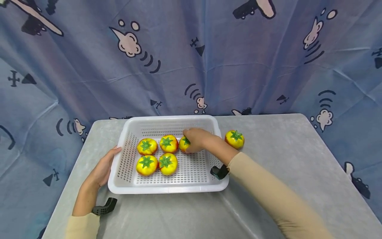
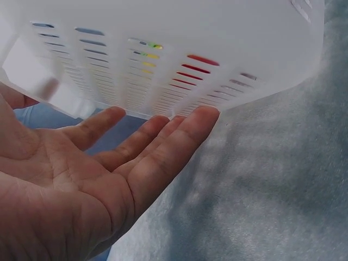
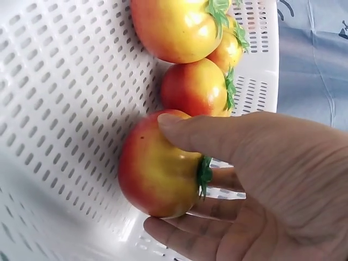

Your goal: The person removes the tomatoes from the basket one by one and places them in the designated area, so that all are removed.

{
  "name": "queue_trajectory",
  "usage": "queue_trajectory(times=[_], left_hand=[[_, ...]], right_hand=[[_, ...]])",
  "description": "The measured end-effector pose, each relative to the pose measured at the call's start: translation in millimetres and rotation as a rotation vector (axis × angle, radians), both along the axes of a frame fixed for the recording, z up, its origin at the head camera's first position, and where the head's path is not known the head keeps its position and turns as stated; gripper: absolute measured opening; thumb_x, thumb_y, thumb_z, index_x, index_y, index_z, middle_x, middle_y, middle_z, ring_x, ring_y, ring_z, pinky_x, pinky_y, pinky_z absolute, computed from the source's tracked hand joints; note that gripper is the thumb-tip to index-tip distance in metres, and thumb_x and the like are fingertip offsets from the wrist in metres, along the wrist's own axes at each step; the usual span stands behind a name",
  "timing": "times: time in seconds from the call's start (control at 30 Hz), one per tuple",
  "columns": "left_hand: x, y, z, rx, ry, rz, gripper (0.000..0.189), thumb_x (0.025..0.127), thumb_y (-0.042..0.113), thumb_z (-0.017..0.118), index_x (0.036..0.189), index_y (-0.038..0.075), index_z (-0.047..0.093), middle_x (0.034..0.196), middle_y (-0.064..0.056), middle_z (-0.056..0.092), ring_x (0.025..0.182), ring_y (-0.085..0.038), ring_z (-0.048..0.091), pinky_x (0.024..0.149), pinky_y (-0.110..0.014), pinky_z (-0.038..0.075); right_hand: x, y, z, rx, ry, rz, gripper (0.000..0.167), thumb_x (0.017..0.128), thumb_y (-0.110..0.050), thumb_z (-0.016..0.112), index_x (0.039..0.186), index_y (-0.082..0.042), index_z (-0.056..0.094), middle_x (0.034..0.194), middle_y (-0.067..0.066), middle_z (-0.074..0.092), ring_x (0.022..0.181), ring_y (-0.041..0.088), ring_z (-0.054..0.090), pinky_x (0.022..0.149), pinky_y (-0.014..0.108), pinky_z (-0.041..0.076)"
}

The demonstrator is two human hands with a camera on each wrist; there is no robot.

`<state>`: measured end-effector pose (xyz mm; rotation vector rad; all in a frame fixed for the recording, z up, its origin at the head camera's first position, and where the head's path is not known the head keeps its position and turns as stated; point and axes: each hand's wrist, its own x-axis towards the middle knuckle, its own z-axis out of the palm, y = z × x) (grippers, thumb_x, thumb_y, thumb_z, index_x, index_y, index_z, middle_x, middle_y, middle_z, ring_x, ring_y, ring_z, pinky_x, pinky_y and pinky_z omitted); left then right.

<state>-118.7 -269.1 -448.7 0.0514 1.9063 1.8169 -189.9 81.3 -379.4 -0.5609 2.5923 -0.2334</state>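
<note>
My right hand (image 1: 197, 140) grips a yellow-and-red tomato (image 3: 155, 168) with a green leafy top, low inside the white perforated plastic basket (image 1: 167, 190). In the right wrist view, the thumb lies across one side and the fingers are around the other. My left hand (image 1: 102, 169) holds the basket's left side, its thumb over the rim and its fingers against the outer wall in the left wrist view. Several tomatoes (image 1: 168, 163) sit in the basket left of the held one, in two rows.
One more tomato (image 1: 234, 139) lies on the grey table (image 1: 286, 159), outside the basket to its right. Behind the table hangs a blue patterned curtain (image 1: 173, 39). The forearm of the right arm crosses over the basket's right rim.
</note>
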Motion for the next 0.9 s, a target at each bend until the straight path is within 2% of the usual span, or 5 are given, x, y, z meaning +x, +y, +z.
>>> queue_trajectory(times=[0.2, 0.4, 0.53, 0.73, 0.9], left_hand=[[-0.6, -3.2, 1.0, -0.001, 0.007, -0.005, 0.071, 0.113, 0.053, 0.017, 0.17, 0.022, -0.013, 0.173, -0.031, 0.01, 0.149, -0.047, 0.034, 0.103, -0.048, 0.05], [0.4, -4.9, 0.3, -0.009, 0.007, -0.004, 0.071, 0.113, 0.053, 0.017, 0.17, 0.024, -0.013, 0.173, -0.031, 0.01, 0.15, -0.049, 0.034, 0.103, -0.051, 0.05], [1.6, -4.8, -0.2, -0.018, 0.0, 0.003, 0.07, 0.113, 0.053, 0.017, 0.171, 0.026, -0.012, 0.174, -0.03, 0.011, 0.148, -0.046, 0.037, 0.102, -0.051, 0.051], [2.1, -2.5, -0.9, -0.031, 0.0, 0.009, 0.07, 0.113, 0.054, 0.018, 0.171, 0.027, -0.011, 0.174, -0.029, 0.011, 0.148, -0.047, 0.037, 0.102, -0.052, 0.052], [1.1, -0.3, -0.3, -0.013, 0.003, -0.003, 0.07, 0.113, 0.053, 0.017, 0.17, 0.025, -0.012, 0.174, -0.03, 0.01, 0.15, -0.048, 0.034, 0.104, -0.052, 0.05]], right_hand=[[0.1, 1.8, -0.6, -0.028, 0.034, 0.037, 0.063, 0.091, -0.022, 0.085, 0.146, -0.007, 0.058, 0.138, 0.012, 0.067, 0.122, 0.028, 0.061, 0.115, 0.045, 0.049], [4.3, 3.5, 4.1, -0.044, 0.047, 0.039, 0.073, 0.092, -0.024, 0.084, 0.155, -0.007, 0.05, 0.148, 0.014, 0.062, 0.134, 0.031, 0.06, 0.119, 0.047, 0.046], [9.5, 7.0, 9.8, -0.072, 0.061, 0.04, 0.07, 0.093, -0.023, 0.083, 0.153, -0.009, 0.05, 0.145, 0.015, 0.063, 0.129, 0.03, 0.061, 0.116, 0.046, 0.049], [19.1, 20.0, 23.7, -0.167, 0.098, 0.025, 0.064, 0.091, -0.024, 0.084, 0.147, -0.013, 0.056, 0.139, 0.015, 0.061, 0.118, 0.028, 0.063, 0.107, 0.046, 0.054], [26.5, 35.5, 31.1, -0.275, 0.153, 0.014, 0.064, 0.091, -0.024, 0.084, 0.148, -0.015, 0.058, 0.141, 0.016, 0.059, 0.118, 0.029, 0.063, 0.103, 0.046, 0.057]])
